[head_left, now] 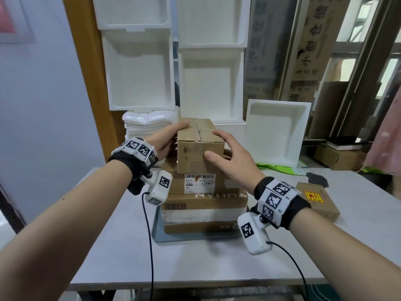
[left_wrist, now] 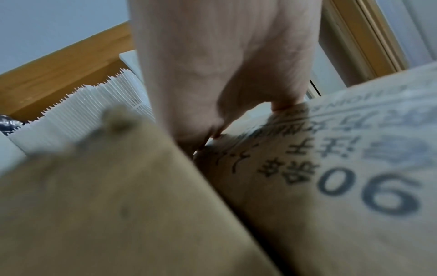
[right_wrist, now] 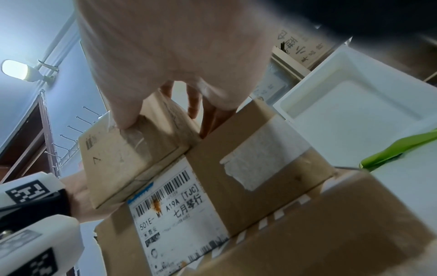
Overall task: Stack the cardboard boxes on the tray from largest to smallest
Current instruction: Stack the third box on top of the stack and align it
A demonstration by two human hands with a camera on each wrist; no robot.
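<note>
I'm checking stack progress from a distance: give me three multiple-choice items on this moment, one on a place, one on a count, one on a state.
1. Where is the small flat box with the yellow and red sticker?
A. On top of the stack
B. On the table, to the right of the tray
C. Inside a foam bin

2. How many cardboard boxes are stacked over the tray?
A. Three
B. One
C. Five

3. What are the hands doing with the top box?
A. Both are away from it
B. Only the right hand touches it
C. The left hand and the right hand hold it from either side

Answers:
1 B, it lies on the tabletop apart from the stack.
2 A, the head view shows three tiers.
3 C, fingers and thumbs of both hands wrap its sides and top.
</note>
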